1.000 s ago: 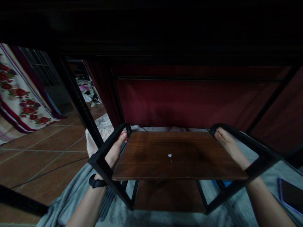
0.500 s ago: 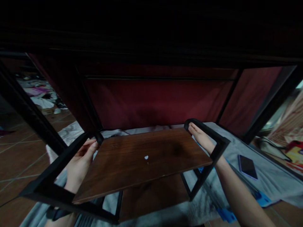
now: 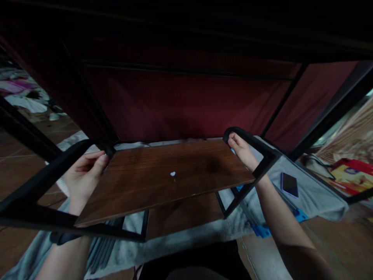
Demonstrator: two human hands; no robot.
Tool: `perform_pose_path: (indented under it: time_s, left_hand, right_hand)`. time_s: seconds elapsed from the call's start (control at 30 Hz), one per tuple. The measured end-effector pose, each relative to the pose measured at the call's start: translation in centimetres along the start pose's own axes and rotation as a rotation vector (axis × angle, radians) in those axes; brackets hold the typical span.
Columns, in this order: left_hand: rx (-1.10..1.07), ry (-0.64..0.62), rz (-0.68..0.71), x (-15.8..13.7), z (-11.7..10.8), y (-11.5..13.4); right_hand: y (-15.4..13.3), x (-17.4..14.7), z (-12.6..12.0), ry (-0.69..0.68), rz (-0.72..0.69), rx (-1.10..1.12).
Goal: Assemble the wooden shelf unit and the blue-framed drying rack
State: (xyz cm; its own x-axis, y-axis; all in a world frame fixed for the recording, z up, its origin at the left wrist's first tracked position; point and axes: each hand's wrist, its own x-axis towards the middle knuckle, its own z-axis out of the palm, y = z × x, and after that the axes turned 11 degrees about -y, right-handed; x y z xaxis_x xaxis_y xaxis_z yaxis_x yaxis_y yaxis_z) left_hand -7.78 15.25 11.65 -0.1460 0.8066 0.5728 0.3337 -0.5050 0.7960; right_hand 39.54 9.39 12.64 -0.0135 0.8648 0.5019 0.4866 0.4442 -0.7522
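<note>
Red panel: the red panel [image 3: 180, 105] stands behind the work, its lower edge higher in view than half a second ago, so the camera probably tips further down.
Grey cloth: the grey cloth [image 3: 317, 194] spreads below; the wearer's dark lap [image 3: 198, 262] has come into view at its near side.
Shelf unit: the brown-boarded, black-sided shelf unit [image 3: 157, 171] lies between both hands, above the cloth, its left side looming nearer the camera than a second ago. I judge it is being swung or angled rather than set down; whether it touches the cloth I cannot tell.
Left hand: the left hand [image 3: 87, 171] is closed by thumb and fingers on the left bar's far end.
Right hand: the right hand [image 3: 241, 149] curls closed inside the right bar's far bend; its hold likewise persists.
Phone: the phone [image 3: 289, 184] lies on the cloth, right of the unit.
</note>
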Motion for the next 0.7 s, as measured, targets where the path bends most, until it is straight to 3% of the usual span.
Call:
perform_pose_path:
  time_s: [0.2, 0.47, 0.7]
  left_hand:
    - [-0.035, 0.000, 0.066, 0.1, 0.1, -0.1]
    - [-0.056, 0.015, 0.069, -0.2, 0.4, -0.2]
    - [-0.108, -0.034, 0.046, -0.6, 0.0, -1.2]
  right_hand:
    - [0.5, 0.1, -0.4, 0.011, -0.041, -0.126]
    - [0.9, 0.6, -0.1, -0.002, -0.067, -0.076]
    - [0.5, -0.8, -0.2, 0.012, 0.050, 0.016]
